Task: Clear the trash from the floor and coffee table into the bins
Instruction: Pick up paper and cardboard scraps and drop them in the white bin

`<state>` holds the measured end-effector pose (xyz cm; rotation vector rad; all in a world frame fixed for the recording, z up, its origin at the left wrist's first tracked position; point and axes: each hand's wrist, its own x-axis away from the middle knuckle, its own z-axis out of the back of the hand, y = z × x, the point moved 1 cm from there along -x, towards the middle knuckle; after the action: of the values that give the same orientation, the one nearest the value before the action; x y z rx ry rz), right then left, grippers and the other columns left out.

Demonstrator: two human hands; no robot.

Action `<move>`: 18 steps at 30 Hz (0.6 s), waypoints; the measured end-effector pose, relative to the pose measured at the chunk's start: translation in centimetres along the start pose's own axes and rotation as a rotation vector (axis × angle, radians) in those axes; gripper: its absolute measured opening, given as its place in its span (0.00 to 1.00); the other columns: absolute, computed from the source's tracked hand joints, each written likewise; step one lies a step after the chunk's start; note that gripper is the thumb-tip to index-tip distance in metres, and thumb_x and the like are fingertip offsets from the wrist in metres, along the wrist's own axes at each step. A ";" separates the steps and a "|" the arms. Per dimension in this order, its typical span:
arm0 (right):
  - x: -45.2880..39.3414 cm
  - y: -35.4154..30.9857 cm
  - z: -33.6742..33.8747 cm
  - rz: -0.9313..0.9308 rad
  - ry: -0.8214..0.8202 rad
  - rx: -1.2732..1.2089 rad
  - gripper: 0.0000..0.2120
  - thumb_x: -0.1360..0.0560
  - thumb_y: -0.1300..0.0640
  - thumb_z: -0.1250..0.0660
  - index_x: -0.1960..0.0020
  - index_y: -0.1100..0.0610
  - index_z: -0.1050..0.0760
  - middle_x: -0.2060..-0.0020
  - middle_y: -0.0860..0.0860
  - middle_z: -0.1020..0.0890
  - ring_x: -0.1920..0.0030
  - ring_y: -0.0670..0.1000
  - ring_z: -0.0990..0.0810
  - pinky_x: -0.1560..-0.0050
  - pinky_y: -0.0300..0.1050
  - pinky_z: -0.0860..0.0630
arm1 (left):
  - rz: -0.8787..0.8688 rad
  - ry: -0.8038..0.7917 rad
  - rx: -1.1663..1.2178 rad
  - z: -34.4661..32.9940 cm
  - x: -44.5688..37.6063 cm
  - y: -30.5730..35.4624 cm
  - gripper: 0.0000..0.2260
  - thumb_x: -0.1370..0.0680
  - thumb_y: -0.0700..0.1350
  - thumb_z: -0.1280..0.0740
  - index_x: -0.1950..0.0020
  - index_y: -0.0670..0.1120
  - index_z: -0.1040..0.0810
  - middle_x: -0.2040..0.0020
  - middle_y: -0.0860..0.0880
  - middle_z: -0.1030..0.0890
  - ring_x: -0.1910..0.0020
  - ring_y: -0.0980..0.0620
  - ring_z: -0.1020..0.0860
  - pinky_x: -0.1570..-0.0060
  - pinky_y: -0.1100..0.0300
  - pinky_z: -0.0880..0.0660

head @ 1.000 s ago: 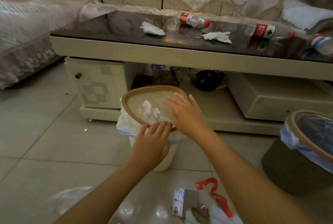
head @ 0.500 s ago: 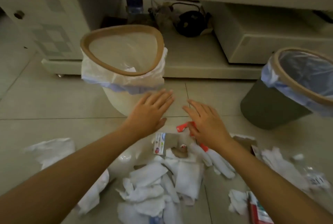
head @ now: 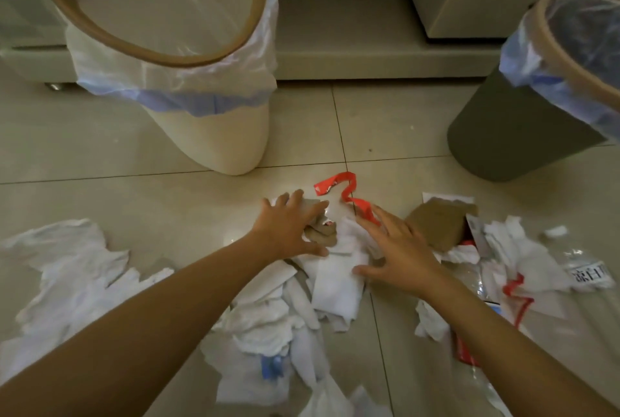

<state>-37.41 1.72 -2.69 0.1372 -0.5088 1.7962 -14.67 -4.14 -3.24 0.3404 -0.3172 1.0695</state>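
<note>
Both hands are down on the far end of the litter heap on the floor [head: 117, 154]. The left hand [head: 288, 227] has its fingers spread and bent over a crumpled brown cardboard scrap [head: 320, 232], thumb tucked under its near edge; the grip looks begun, not closed. The right hand [head: 401, 248] lies flat and open on the white tissues [head: 339, 277], fingers straight and pointing far-left, holding nothing. A red plastic strip [head: 349, 196] curls just beyond its fingertips.

The cream bin [head: 214, 138] stands far and slightly left of the left hand, its lined mouth open upward. The dark bin [head: 510, 134] stands far-right, well apart from either hand. So the left hand is the nearer one to the cream bin, and the gathered scrap would likely travel forward and up over that rim. More tissues trail near and left across the tiles.
</note>
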 end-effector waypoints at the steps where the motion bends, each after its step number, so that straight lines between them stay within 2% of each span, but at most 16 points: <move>1: 0.2 0.2 -0.4 -0.024 -0.018 0.011 0.46 0.34 0.30 0.36 0.25 0.38 0.58 0.23 0.47 0.55 0.24 0.51 0.52 0.27 0.58 0.52 | 0.007 -0.007 0.011 -0.2 -0.2 0.3 0.41 0.36 0.75 0.39 0.28 0.62 0.47 0.28 0.46 0.40 0.30 0.41 0.38 0.39 0.40 0.35; 4: 0.5 0.6 -1.6 -0.063 -0.071 0.031 0.48 0.35 0.27 0.38 0.24 0.41 0.58 0.23 0.48 0.59 0.24 0.52 0.56 0.27 0.59 0.55 | -0.011 -0.019 0.079 -0.6 -0.2 1.3 0.39 0.38 0.75 0.35 0.32 0.61 0.41 0.33 0.47 0.37 0.33 0.41 0.38 0.44 0.43 0.29; 7: 0.8 0.7 -2.1 -0.068 -0.077 0.014 0.51 0.37 0.25 0.38 0.24 0.42 0.59 0.23 0.49 0.58 0.24 0.53 0.56 0.27 0.60 0.55 | -0.057 0.011 0.146 -1.0 0.5 2.4 0.37 0.41 0.72 0.31 0.37 0.58 0.36 0.39 0.50 0.33 0.38 0.44 0.34 0.52 0.50 0.27; 10: 0.8 0.6 -2.2 -0.074 -0.066 0.029 0.51 0.37 0.25 0.37 0.25 0.43 0.58 0.23 0.50 0.56 0.24 0.54 0.54 0.27 0.61 0.55 | -0.064 0.056 0.077 -1.8 0.9 3.3 0.33 0.37 0.65 0.29 0.37 0.56 0.35 0.41 0.50 0.32 0.42 0.44 0.31 0.57 0.53 0.27; 14: 0.7 0.5 -2.0 -0.072 -0.052 0.044 0.50 0.36 0.27 0.36 0.25 0.44 0.57 0.23 0.51 0.55 0.24 0.54 0.53 0.27 0.61 0.54 | -0.015 0.130 0.056 -1.9 0.4 3.3 0.28 0.29 0.57 0.34 0.33 0.51 0.38 0.42 0.48 0.28 0.47 0.45 0.28 0.60 0.56 0.29; 18: 0.8 0.3 -1.8 -0.077 -0.057 0.044 0.51 0.36 0.27 0.37 0.24 0.45 0.58 0.23 0.50 0.56 0.24 0.54 0.53 0.26 0.61 0.54 | 0.057 0.031 0.165 -1.6 0.0 2.1 0.24 0.30 0.58 0.30 0.40 0.50 0.30 0.49 0.51 0.23 0.49 0.48 0.24 0.54 0.55 0.33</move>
<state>-37.65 3.09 -4.14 0.2360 -0.4990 1.7330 -16.36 -2.57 -4.45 0.4643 -0.2121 1.1591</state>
